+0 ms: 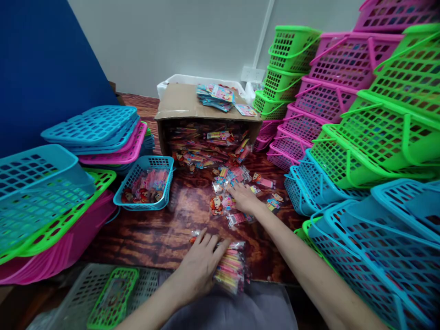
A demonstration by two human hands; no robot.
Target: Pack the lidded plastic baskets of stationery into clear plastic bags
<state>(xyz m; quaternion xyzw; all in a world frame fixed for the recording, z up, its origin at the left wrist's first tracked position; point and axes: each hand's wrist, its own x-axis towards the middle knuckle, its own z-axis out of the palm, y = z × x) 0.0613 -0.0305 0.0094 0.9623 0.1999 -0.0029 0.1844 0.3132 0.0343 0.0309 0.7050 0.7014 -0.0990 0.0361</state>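
My left hand [203, 260] curls over a stack of small clear plastic packets [231, 270] at the front edge of the table. The packets hold pink and yellow sticks. My right hand [243, 198] reaches further forward, its fingers stretched over loose packets [223, 204] with cartoon-girl figures; its fingertips touch them, and what lies beneath the palm is hidden. More such packets fill an open cardboard box [175, 101] lying on its side behind them. A small blue basket [120, 201] to the left holds several packets.
Stacked blue, pink and green baskets [292, 85] stand along the right side. On the left are nested baskets [79, 229] and a pile of blue and pink lattice pieces [92, 126]. Flat printed cards [222, 94] lie on top of the box. A grey crate [74, 293] sits below the table edge.
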